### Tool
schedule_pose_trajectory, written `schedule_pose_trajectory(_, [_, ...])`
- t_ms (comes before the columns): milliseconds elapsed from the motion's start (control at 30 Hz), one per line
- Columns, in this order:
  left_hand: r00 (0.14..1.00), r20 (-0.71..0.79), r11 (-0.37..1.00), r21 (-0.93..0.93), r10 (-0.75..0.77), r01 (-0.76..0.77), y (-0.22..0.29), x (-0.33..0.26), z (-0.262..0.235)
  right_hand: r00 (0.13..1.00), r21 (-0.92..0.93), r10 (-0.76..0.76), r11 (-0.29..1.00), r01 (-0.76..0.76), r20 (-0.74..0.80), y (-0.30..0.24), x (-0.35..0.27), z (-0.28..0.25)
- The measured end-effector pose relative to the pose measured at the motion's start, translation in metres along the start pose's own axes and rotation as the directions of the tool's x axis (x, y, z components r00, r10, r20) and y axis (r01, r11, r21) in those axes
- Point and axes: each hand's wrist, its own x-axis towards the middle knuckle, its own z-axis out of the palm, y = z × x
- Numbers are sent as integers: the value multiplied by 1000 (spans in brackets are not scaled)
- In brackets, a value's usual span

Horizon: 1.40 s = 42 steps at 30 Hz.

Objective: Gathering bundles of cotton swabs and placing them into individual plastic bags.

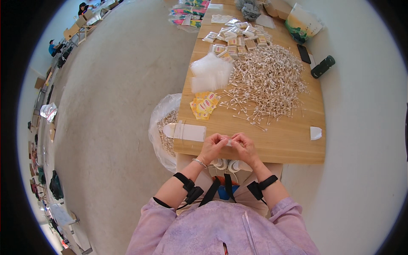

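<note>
a lilac shirt (231, 231) is nearest; beyond it, the left hand (212, 147) and the right hand (244, 148) pinch a small whitish piece (229, 143) between them, its long axis unclear; the swab pile (272, 80) lies ahead, nearer the right hand

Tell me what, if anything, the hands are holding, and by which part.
A small whitish thing, seemingly pinched at opposite ends by the fingertips of the left hand and right hand; too small and covered to identify.
</note>
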Motion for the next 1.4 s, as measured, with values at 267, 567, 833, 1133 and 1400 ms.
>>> schedule_pose_trajectory(267, [995, 103, 1000, 9, -20, 19, 2, 2, -11, 978, 270, 182, 941, -204, 104, 11, 1, 5])
schedule_pose_trajectory(567, [803, 213, 499, 687, 557, -528, 28, -9, -9, 968, -267, -245, 931, 249, 47, -16, 1, -8])
schedule_pose_trajectory(833, [681, 432, 97, 801, 591, -591, 44, -12, -9, 886, -561, -439, 701, 440, 146, -32, 1, -8])
schedule_pose_trajectory(1133, [620, 508, -146, 830, 598, -539, 49, -14, -7, 718, -779, -638, 288, 557, 278, -29, 6, -6])
schedule_pose_trajectory(1400, [817, 245, 335, 822, 522, -460, 37, -8, -12, 822, -669, -536, 541, 509, 192, -21, 5, -7])
